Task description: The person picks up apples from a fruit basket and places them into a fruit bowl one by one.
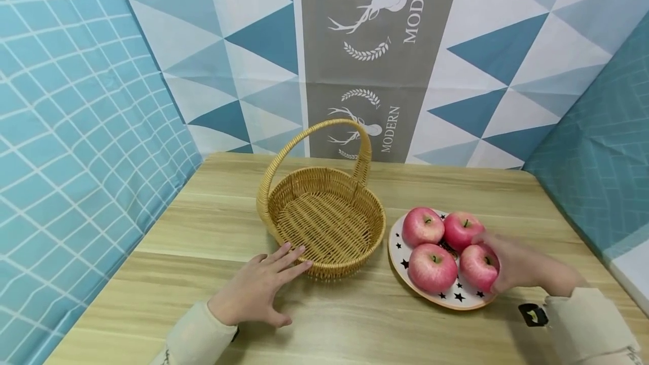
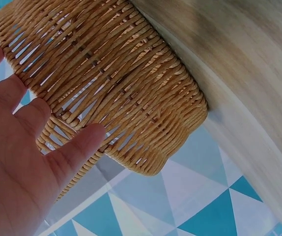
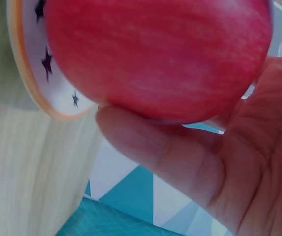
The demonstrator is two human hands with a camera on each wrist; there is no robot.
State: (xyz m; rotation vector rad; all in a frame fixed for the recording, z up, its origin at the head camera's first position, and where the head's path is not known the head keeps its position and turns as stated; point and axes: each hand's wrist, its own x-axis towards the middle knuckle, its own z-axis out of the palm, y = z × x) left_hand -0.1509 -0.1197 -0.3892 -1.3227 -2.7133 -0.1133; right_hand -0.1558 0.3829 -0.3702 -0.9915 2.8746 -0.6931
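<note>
My left hand [image 1: 256, 292] lies with spread, nearly straight fingers at the near-left rim of a round wicker basket [image 1: 350, 266] with a tall arched handle. In the left wrist view the fingertips touch the edge of the woven wall [image 2: 116, 73]. On the right, my right hand [image 1: 522, 263] grips a red apple [image 1: 478, 268] at the near right of a white plate [image 1: 399, 258] with black stars. The right wrist view has my thumb [image 3: 151, 142] curved along the apple's side; its other fingers are mostly hidden. Three more apples [image 1: 432, 269] rest on the plate.
Basket and plate stand side by side on a wood-grain table [image 1: 203, 230]. Behind rises a patterned cloth backdrop [image 1: 263, 61], with blue tiled cloth [image 1: 76, 128] at the left and teal cloth [image 1: 603, 145] at the right.
</note>
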